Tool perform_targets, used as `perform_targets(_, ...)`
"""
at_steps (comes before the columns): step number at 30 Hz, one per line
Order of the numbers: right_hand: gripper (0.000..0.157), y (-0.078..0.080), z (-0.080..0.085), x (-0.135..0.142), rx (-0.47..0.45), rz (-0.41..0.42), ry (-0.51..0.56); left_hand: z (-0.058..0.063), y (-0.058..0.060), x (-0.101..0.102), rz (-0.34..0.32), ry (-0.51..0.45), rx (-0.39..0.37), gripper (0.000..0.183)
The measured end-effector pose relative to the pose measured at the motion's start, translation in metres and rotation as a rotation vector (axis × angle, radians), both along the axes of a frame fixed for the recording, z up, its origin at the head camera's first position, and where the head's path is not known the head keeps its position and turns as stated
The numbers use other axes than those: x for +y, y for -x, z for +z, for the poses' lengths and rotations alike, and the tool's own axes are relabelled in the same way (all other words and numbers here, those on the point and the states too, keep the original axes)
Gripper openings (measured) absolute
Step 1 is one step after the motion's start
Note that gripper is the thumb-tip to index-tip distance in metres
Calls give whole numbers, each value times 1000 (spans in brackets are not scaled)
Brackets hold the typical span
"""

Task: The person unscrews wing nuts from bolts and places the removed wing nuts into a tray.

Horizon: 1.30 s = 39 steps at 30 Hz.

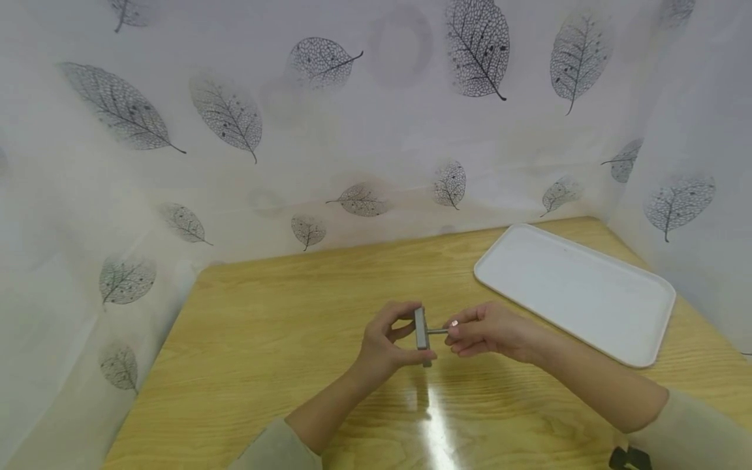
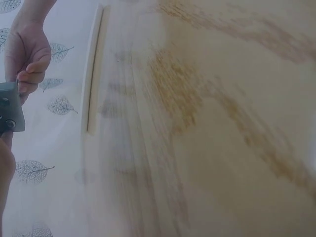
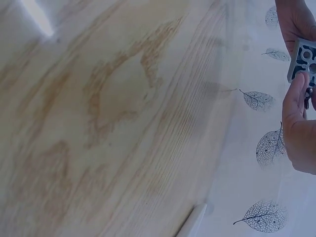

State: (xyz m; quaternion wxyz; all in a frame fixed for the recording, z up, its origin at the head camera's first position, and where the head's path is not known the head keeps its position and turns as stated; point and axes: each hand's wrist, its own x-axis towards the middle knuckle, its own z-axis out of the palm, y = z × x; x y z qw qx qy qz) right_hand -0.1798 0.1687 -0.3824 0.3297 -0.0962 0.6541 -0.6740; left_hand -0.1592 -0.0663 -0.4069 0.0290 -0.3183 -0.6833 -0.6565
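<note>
In the head view my left hand (image 1: 378, 343) grips a grey metal block (image 1: 420, 328) by its edges, fingers at the top and thumb at the bottom. The block stands on edge above the wooden table. From the right, my right hand (image 1: 490, 331) pinches a thin metal rod (image 1: 437, 331) that reaches to the block's face. Round holes show in the block (image 2: 12, 112) in the left wrist view. Dark recesses around holes mark its face (image 3: 304, 57) in the right wrist view, where my right thumb overlaps it. The rod's far end is hidden in my right fingers.
A white rectangular tray (image 1: 576, 294) lies on the wooden table (image 1: 282, 326), to the right and behind my right hand. A pale curtain (image 1: 382, 130) printed with leaves hangs along the table's back and sides. A black device (image 1: 630, 459) shows by the right sleeve.
</note>
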Motion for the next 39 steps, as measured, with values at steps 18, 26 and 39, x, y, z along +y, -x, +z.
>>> perform_targets(18,15,-10,-11,-5,912,-80,-288,-4,3,-2,-2,-28,0,69)
perform_targets(26,11,5,-20,-8,1584,-37,-84,-3,3,-3,-30,-77,-31,67)
perform_targets(39,27,11,-27,-11,1933,-80,-47,-4,3,-4,-42,-74,-86,73)
